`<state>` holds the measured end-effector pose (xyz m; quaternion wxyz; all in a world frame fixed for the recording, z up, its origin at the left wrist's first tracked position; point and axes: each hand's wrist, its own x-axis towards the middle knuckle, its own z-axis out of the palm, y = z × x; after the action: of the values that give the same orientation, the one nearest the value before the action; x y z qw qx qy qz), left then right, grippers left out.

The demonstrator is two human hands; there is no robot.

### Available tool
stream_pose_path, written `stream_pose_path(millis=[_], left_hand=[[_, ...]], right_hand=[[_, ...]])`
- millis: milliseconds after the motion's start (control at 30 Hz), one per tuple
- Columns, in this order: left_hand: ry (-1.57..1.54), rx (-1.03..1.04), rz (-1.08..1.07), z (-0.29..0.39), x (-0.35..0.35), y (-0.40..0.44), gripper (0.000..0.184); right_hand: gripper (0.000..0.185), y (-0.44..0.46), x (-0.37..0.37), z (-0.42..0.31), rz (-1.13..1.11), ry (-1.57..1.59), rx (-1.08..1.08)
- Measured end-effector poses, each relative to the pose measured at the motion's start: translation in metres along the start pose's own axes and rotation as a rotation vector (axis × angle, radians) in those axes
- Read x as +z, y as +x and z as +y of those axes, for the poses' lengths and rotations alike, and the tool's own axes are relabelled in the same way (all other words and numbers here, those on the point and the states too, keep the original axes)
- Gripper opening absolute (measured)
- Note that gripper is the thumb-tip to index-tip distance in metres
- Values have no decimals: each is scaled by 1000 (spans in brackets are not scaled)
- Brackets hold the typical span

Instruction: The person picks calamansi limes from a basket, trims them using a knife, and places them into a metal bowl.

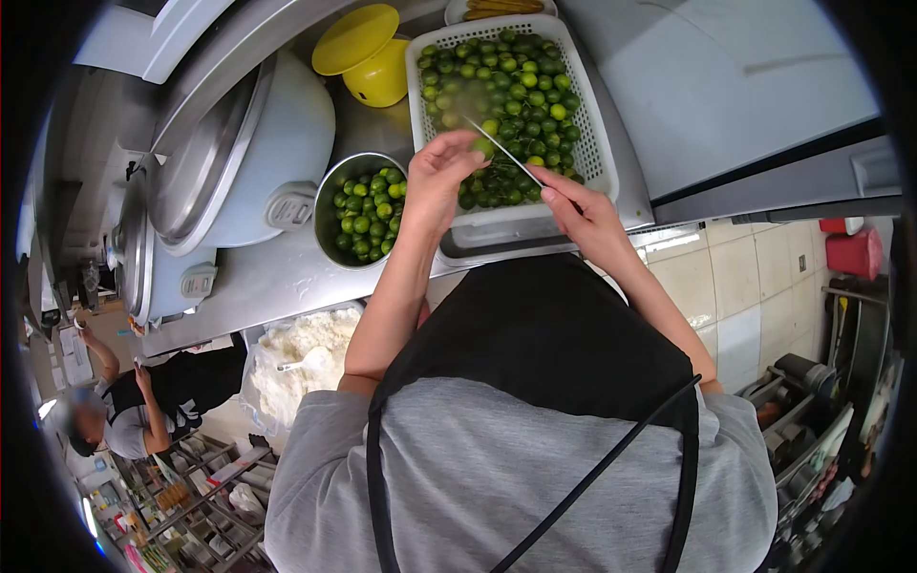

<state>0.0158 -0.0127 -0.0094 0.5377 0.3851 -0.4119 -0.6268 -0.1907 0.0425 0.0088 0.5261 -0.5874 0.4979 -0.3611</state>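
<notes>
My left hand point(443, 175) pinches a small green citrus fruit point(484, 148) over the front part of a white perforated basket point(606, 160). In my right hand point(579, 210) is a thin knife point(506, 155), its blade slanting up and left across the near side of that fruit. Many green citrus fruits point(516, 81) fill the basket, a few of them yellowish. Left of my left wrist stands a round metal bowl point(325, 224) holding more green fruits point(369, 212). Whether the blade touches the held fruit is hard to tell.
Large rice cookers point(277, 143) stand on the metal counter point(277, 277) at left. A yellow container point(377, 76) sits behind the bowl. Below the counter edge is a bag of white rice point(301, 358). Another person point(143, 406) stands at far left. A metal tray point(497, 239) lies before the basket.
</notes>
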Motion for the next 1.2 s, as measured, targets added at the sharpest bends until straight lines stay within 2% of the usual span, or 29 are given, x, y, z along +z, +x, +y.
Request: stream_pose_path(millis=[67, 133, 267, 400, 533, 767, 900, 1067, 1100, 1133, 1167, 1200], left_hand=[[-12, 12, -24, 1, 1, -3, 24], [-14, 35, -141, 12, 10, -9, 24], [-44, 28, -149, 17, 20, -7, 26], [-14, 31, -74, 8, 16, -1, 27], [-32, 65, 11, 9, 15, -1, 23], [-58, 73, 26, 3, 19, -3, 19], [-64, 50, 26, 2, 22, -3, 18], [-55, 80, 22, 6, 17, -1, 20], [10, 51, -33, 5, 21, -6, 21], [73, 21, -89, 4, 24, -8, 22], [73, 20, -89, 2, 26, -8, 22], [65, 27, -56, 0, 27, -8, 23]], right_hand=[[34, 2, 0, 4, -11, 6, 29], [35, 8, -2, 19, 16, -30, 53], [35, 5, -2, 12, 43, -26, 32], [35, 0, -1, -1, 140, 10, -64], [33, -14, 2, -4, 108, -75, -139], [31, -15, 3, 1, 147, -164, -214], [32, -13, 2, -3, 135, -149, -176], [33, -11, 3, 5, 172, -201, -268], [33, -8, 0, 2, 172, -200, -268], [32, -4, -4, -3, 171, -191, -181], [32, -2, -6, -6, 170, -182, -94], [32, -2, -7, -6, 169, -182, -95]])
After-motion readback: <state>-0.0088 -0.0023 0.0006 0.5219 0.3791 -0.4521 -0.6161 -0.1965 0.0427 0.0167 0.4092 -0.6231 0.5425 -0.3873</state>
